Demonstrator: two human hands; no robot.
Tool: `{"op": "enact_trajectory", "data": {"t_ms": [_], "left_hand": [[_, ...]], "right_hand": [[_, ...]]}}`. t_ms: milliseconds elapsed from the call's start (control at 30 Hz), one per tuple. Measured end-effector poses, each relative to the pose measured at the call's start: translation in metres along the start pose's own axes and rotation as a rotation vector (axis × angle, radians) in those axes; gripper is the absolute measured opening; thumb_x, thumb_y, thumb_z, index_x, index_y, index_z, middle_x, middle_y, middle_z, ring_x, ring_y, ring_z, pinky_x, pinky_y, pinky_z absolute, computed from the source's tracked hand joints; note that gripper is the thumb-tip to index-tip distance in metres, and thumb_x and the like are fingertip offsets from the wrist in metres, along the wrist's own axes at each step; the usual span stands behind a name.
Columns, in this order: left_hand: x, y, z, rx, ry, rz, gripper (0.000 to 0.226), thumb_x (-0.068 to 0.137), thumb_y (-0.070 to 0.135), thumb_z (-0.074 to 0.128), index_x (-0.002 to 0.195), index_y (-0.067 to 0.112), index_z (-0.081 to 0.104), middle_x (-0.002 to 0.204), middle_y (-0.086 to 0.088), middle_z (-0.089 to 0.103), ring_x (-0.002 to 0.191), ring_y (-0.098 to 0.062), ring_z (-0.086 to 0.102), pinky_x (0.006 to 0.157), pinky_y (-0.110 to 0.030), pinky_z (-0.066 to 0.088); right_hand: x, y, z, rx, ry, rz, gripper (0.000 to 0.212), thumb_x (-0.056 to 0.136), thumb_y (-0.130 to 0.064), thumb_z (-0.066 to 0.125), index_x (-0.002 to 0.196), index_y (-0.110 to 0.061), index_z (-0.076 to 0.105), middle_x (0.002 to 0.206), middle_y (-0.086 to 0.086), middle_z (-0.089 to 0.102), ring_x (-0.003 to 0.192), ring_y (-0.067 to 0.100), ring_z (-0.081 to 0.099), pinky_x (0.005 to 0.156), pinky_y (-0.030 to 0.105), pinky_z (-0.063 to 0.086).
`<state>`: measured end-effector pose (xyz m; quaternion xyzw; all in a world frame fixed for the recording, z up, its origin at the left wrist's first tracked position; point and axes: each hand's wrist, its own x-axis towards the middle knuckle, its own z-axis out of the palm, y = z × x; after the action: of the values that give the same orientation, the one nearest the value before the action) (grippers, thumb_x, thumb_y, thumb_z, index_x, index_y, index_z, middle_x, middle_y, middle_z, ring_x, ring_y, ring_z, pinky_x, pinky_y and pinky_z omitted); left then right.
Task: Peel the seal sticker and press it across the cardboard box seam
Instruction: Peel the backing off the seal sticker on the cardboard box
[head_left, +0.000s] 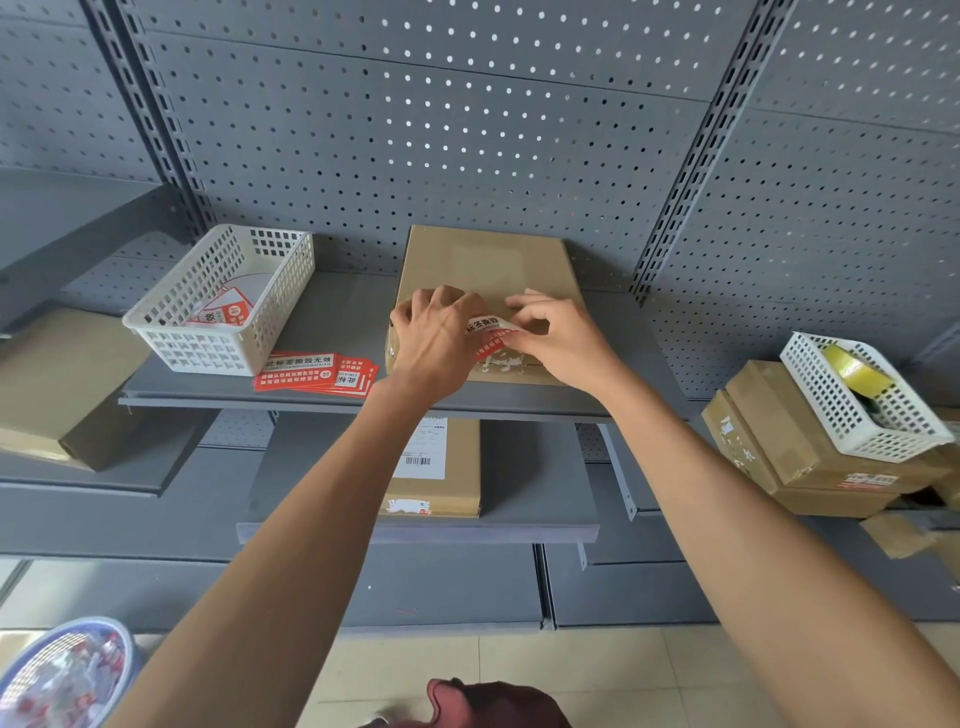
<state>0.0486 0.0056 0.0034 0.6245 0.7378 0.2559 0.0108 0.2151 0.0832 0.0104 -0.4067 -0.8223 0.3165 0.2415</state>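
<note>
Both hands' fingers pinch the red-and-white seal sticker (488, 335), curled and part-lifted, over the cardboard box (483, 260).

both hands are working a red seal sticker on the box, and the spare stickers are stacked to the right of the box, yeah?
Not quite. Both hands, left and right, do hold the sticker over the box, but the spare stickers lie to the left of the box, by the white basket. The head view shows it.

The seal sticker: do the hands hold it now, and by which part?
Yes. Both hands pinch the seal sticker over the cardboard box: left hand at its left end, right hand at its right end.
</note>
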Motion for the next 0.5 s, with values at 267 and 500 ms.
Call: {"op": "enact_trajectory", "data": {"t_ms": [267, 500], "left_hand": [[0.0018, -0.0012, -0.002, -0.014, -0.019, 0.004, 0.031, 0.096, 0.04, 0.06, 0.124, 0.028, 0.064, 0.138, -0.001, 0.052, 0.129, -0.03, 0.039, 0.103, -0.047, 0.025], [0.0013, -0.0011, -0.0016, -0.013, -0.025, 0.002, 0.033, 0.097, 0.039, 0.058, 0.127, 0.027, 0.062, 0.14, -0.001, 0.05, 0.13, -0.03, 0.038, 0.104, -0.046, 0.024]], "right_hand": [[0.0027, 0.0001, 0.0011, 0.0, 0.013, 0.012, 0.011, 0.088, -0.023, 0.075, 0.091, -0.013, 0.076, 0.139, -0.009, 0.061, 0.141, 0.004, 0.04, 0.108, 0.022, 0.023], [-0.0044, -0.0058, 0.0038, 0.023, 0.088, 0.041, 0.021, 0.081, -0.025, 0.08, 0.1, -0.015, 0.076, 0.141, -0.01, 0.059, 0.125, 0.004, 0.053, 0.1, 0.023, 0.034]]}}
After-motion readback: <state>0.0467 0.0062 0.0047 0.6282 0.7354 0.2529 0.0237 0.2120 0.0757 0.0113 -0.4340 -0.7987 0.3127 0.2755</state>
